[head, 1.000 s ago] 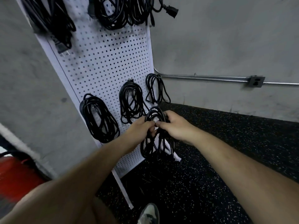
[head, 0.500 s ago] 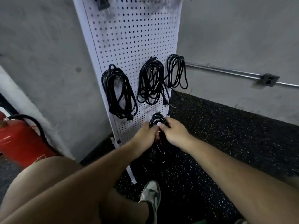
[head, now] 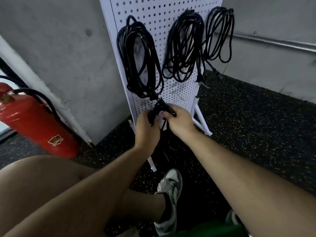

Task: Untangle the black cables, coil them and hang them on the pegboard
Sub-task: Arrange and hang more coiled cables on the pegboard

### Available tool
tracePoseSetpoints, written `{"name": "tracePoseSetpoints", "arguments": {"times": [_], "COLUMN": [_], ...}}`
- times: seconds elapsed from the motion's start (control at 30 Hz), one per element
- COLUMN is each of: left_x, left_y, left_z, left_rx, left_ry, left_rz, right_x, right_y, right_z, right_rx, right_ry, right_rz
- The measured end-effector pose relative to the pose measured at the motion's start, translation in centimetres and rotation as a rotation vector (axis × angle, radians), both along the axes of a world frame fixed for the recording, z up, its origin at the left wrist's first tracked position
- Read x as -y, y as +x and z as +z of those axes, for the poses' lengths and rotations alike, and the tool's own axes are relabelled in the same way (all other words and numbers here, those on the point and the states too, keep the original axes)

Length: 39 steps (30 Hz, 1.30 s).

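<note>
Head view: left hand [head: 146,129] and right hand [head: 179,120] grip a black cable [head: 159,106] at the pegboard's [head: 160,17] six o'clock edge.

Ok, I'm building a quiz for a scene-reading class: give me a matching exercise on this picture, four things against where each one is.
Things:
1 fire extinguisher
2 sneaker
3 cable bundle
4 wall conduit

Places:
A gripped by the left hand and right hand
B upper right, running sideways
C on the speckled floor, bottom centre
D far left, leaning

Pairs: 1-D, 2-C, 3-A, 4-B.
</note>
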<state>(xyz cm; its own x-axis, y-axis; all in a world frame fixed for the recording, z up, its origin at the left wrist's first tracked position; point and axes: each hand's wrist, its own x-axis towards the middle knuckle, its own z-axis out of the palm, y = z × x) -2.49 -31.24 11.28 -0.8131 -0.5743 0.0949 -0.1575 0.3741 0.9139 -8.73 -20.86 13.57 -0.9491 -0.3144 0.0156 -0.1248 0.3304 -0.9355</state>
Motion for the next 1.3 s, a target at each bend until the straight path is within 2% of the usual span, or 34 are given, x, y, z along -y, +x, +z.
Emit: {"name": "tracePoseSetpoints", "arguments": {"times": [0.13, 0.27, 0.47, 0.7, 0.83, 1.03, 1.23, 1.3], "left_x": [0.9, 2.1, 3.3, 4.2, 4.9, 5.3, 5.9, 6.0], "left_y": [-0.3, -1.0, -2.8, -4.7, -5.3, -4.6, -4.3, -4.3], "left_z": [-0.2, -1.4, -2.9, -5.4, -6.8, -7.8, -8.0, -8.0], "left_rx": [-0.051, -0.016, 0.078, 0.097, 0.078, 0.037, 0.053, 0.048], "left_ry": [-0.059, -0.076, -0.239, -0.141, -0.133, -0.137, -0.204, -0.217], "left_rz": [0.031, 0.051, 0.057, 0.129, 0.154, 0.093, 0.029, 0.027], "right_x": [1.3, 2.5, 3.6, 5.4, 6.3, 6.4, 4.8, 4.3], "right_y": [-1.0, -1.6, -3.1, -4.8, -5.1, -5.0, -4.8, -5.0], "right_z": [-1.2, -2.3, -4.2, -6.5, -7.4, -9.1, -8.4, -8.1], "right_rx": [-0.030, 0.004, -0.037, 0.027, -0.018, -0.198, -0.106, -0.100], "right_ry": [-0.045, -0.050, -0.013, 0.008, 0.067, 0.203, 0.143, 0.189], "right_rz": [0.014, 0.051, 0.025, 0.031, 0.067, 0.109, 0.083, 0.111]}}
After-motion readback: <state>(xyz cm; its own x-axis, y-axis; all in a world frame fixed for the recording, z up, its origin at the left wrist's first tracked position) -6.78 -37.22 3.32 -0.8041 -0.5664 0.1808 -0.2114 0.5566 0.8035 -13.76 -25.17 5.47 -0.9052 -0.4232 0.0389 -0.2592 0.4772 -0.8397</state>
